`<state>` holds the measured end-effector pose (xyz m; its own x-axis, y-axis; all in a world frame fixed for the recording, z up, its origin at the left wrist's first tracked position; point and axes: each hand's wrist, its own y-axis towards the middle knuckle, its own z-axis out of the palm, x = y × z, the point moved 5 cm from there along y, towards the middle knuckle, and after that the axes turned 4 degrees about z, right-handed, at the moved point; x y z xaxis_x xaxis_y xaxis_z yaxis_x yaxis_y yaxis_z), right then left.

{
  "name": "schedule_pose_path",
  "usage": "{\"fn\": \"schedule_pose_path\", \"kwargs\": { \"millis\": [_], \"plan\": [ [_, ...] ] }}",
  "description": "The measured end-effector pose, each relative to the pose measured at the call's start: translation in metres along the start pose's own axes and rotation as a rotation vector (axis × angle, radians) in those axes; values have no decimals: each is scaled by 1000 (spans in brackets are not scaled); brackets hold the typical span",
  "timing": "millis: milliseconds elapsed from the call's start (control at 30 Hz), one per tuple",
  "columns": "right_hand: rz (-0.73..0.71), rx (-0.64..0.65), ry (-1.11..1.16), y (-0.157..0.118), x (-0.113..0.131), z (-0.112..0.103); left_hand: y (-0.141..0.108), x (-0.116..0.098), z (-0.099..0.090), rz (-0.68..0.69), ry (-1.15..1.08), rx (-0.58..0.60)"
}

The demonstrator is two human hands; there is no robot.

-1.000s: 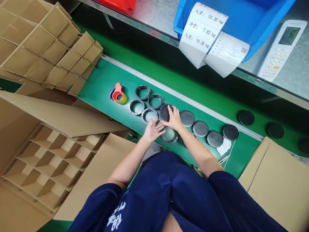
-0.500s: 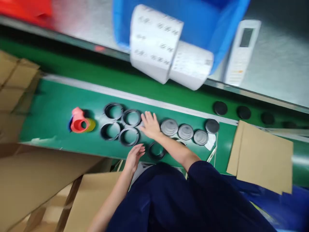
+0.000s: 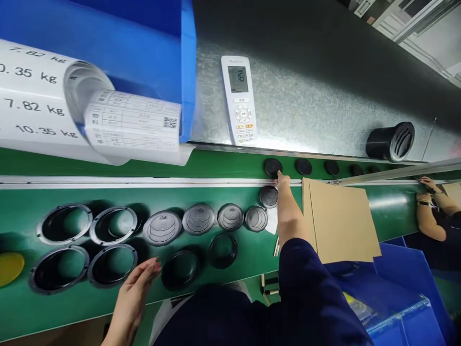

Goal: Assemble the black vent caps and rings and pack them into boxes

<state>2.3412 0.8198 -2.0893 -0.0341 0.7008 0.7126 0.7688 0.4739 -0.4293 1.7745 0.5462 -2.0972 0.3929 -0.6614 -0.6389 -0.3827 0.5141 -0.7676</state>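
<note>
Right hand [image 3: 283,180], grip hidden, meets the metal rail [image 3: 162,182] by a black disc [image 3: 272,167]; left hand [image 3: 135,288], spread open, sits well below the rail.

A navy short-sleeved shirt [image 3: 306,293] leaves the left hand [image 3: 135,293] and right hand [image 3: 283,180] bare.

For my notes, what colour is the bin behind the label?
The plastic bin is bright blue, clearest in the head view.
</note>
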Motion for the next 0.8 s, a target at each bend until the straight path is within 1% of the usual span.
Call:
{"fn": "schedule_pose_path", "kwargs": {
  "millis": [33, 100, 167, 200, 233, 267, 333, 367, 400, 433, 467, 500, 533, 567, 600, 667, 700, 733, 767, 800],
  "plan": [
    [55, 48, 48, 4, -4, 4, -4, 2, 5, 0, 8, 2],
    [160, 144, 160, -1, -11, 20, -12, 4, 22, 19, 25, 24],
    [226, 270, 270, -23, -17, 39, -22, 3, 48, 67, 31, 67],
    [255, 340, 314, -42, -24, 48, -29, 2, 65, 91, 22, 104],
    [282, 409, 347, -66, -33, 55, -36, 2, 83, 111, -5, 155],
    [307, 486, 376, -96, -46, 60, -43, 2, 103, 119, -54, 225],
    [349, 692, 436, -169, -79, 64, -58, 4, 144, 99, -233, 426],
    [363, 816, 460, -208, -97, 61, -65, 5, 161, 67, -330, 517],
    [365, 946, 475, -246, -113, 54, -71, 5, 173, 52, -419, 573],
    [348, 1067, 477, -279, -127, 45, -77, 5, 181, 43, -493, 605],
    [313, 1168, 450, -305, -139, 33, -83, 5, 186, 38, -549, 614],
    [253, 1229, 390, -323, -147, 21, -89, 5, 187, 39, -591, 610],
    [159, 1240, 314, -331, -150, 8, -95, 6, 186, 38, -619, 604],
    [26, 1189, 236, -330, -148, -6, -102, 7, 185, 27, -632, 604],
    [-143, 1085, 160, -323, -142, -20, -110, 9, 184, 4, -631, 621],
    [-543, 819, 38, -302, -118, -50, -127, 14, 184, -47, -596, 690],
    [-743, 723, -7, -294, -105, -63, -136, 18, 186, -71, -570, 734],
    [-921, 682, -50, -290, -95, -73, -144, 21, 188, -92, -546, 776],
    [-1068, 691, -93, -289, -88, -79, -152, 24, 190, -107, -529, 813],
    [-1178, 725, -135, -289, -85, -83, -159, 27, 193, -120, -520, 839]
  ]
}}
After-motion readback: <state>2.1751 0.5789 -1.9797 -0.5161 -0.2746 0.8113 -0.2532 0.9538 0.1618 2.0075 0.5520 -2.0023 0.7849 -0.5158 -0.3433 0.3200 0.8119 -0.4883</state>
